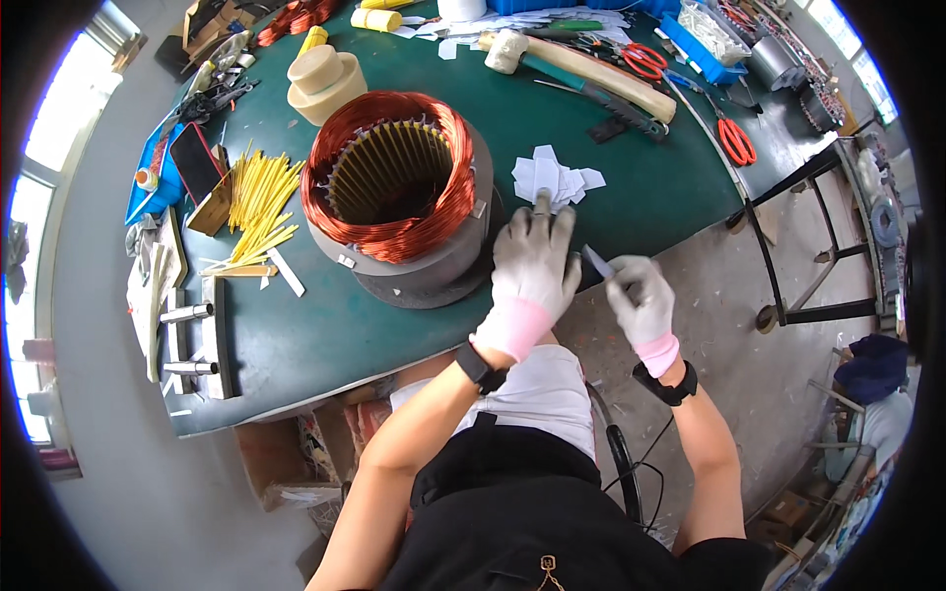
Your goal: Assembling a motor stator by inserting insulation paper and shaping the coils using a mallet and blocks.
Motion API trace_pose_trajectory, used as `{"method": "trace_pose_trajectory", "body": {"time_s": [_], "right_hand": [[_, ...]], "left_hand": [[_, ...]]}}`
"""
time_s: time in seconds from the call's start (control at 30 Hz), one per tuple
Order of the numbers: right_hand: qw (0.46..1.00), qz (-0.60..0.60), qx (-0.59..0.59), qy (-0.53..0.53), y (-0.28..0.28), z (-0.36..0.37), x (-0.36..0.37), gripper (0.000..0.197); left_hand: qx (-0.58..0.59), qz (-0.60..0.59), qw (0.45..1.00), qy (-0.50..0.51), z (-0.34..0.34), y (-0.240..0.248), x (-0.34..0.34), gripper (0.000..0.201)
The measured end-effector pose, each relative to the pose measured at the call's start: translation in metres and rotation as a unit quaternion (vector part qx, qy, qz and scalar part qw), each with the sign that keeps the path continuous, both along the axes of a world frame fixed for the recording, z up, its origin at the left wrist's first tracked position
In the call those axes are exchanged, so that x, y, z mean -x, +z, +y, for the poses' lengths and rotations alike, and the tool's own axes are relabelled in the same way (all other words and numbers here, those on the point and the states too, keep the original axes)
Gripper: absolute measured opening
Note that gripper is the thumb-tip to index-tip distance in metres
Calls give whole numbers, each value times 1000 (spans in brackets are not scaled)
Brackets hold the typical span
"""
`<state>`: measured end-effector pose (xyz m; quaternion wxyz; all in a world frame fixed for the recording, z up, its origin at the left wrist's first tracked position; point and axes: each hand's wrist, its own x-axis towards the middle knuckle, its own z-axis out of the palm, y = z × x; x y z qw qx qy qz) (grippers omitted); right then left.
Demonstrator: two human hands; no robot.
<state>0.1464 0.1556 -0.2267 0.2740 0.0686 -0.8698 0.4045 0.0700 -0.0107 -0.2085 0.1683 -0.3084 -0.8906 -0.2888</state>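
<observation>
My left hand (534, 254), in a white glove with a pink cuff, reaches over the green table with its fingers stretched out. A fingertip touches the near side of a loose pile of small white paper pieces (560, 181). My right hand (642, 298), gloved alike, is closed just off the table edge. Between its thumb and fingers it pinches a thin, flat, bluish-grey piece (595, 261), tilted up to the left; its exact kind I cannot tell. Left of my left hand stands a motor stator (458, 241) with copper windings (426, 236) bulging over its rim.
Yellow strips (261, 202) lie left of the stator, near a phone (196, 163). Behind it stand stacked cream-coloured rings (323, 84). A white-headed mallet (506, 51) and red-handled scissors (735, 142) lie toward the far right. A black metal frame cart (774, 266) stands right of the table.
</observation>
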Motion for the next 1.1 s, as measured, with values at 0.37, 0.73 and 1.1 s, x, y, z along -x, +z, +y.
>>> {"method": "trace_pose_trajectory", "body": {"time_s": [0.37, 0.73, 1.1], "right_hand": [[809, -187, 557, -4, 22, -1, 26, 25], [787, -183, 589, 12, 16, 3, 30, 34], [801, -209, 558, 63, 15, -3, 51, 31]], "left_hand": [[171, -118, 965, 161, 34, 12, 41, 35], [187, -76, 962, 185, 29, 7, 37, 14], [202, -56, 955, 212, 25, 2, 42, 10]]}}
